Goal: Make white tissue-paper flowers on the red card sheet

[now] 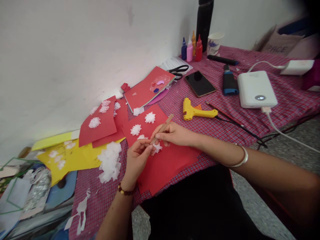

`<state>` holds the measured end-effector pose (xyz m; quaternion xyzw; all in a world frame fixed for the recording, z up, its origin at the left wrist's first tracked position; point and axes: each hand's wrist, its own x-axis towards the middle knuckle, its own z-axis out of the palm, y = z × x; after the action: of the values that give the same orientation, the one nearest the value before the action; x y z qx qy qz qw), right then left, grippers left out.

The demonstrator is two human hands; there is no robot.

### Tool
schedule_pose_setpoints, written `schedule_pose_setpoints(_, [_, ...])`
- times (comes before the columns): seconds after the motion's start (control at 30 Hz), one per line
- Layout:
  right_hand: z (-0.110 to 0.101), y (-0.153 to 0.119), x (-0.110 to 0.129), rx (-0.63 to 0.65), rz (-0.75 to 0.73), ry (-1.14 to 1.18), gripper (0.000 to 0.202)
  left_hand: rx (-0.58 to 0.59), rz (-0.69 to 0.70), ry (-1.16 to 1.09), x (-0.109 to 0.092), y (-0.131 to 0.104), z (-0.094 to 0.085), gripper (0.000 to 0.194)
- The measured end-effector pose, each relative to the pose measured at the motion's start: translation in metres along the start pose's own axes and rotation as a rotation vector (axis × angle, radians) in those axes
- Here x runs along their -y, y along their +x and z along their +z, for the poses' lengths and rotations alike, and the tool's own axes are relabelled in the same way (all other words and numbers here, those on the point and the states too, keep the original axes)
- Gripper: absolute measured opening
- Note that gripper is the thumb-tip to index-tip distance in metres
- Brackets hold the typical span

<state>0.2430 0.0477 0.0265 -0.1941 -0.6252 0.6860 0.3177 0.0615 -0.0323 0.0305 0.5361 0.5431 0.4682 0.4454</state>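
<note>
Over a red sheet (170, 166), my right hand (172, 133) is closed on a thin light-brown stick (163, 126), tilted with its lower end down to the left. My left hand (138, 155) is closed at that lower end, thumb and fingers pinched; what lies between them is too small to make out. White paper tufts, such as one at the sheet's upper part (150, 117) and another to its left (135, 129), sit on the red sheet. One more tuft (157, 147) shows just beside my fingers. Left of my left hand is a pile of white paper pieces (110, 161).
A yellow glue gun (197, 111) lies right of the red sheet, with a phone (200, 83) behind it. Scissors (178, 70), paint bottles (190, 50), a paper cup (214, 44) and a white power bank (257, 89) stand or lie farther back. Yellow paper (80, 155) is left.
</note>
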Motion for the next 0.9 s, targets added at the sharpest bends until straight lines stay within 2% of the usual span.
schedule_pose_setpoints(0.2, [-0.001, 0.002, -0.002, 0.020, 0.033, 0.006, 0.019, -0.042, 0.072, 0.108, -0.001, -0.001, -0.001, 0.016])
schedule_pose_setpoints(0.4, [0.000, 0.003, -0.003, -0.108, 0.108, 0.036, 0.015, -0.140, 0.027, 0.175, -0.001, 0.001, -0.002, 0.018])
schedule_pose_setpoints(0.53, [0.002, 0.003, -0.003, -0.129, 0.138, 0.002, 0.015, -0.108, 0.031, 0.201, 0.001, 0.002, -0.002, 0.017])
schedule_pose_setpoints(0.73, [0.004, 0.004, -0.010, -0.013, 0.116, -0.051, 0.016, -0.065, 0.018, 0.194, 0.006, 0.002, -0.004, 0.014])
schedule_pose_setpoints(0.9, [0.004, 0.004, -0.012, 0.001, 0.122, -0.060, 0.016, -0.022, 0.056, 0.239, 0.005, 0.002, -0.005, 0.015])
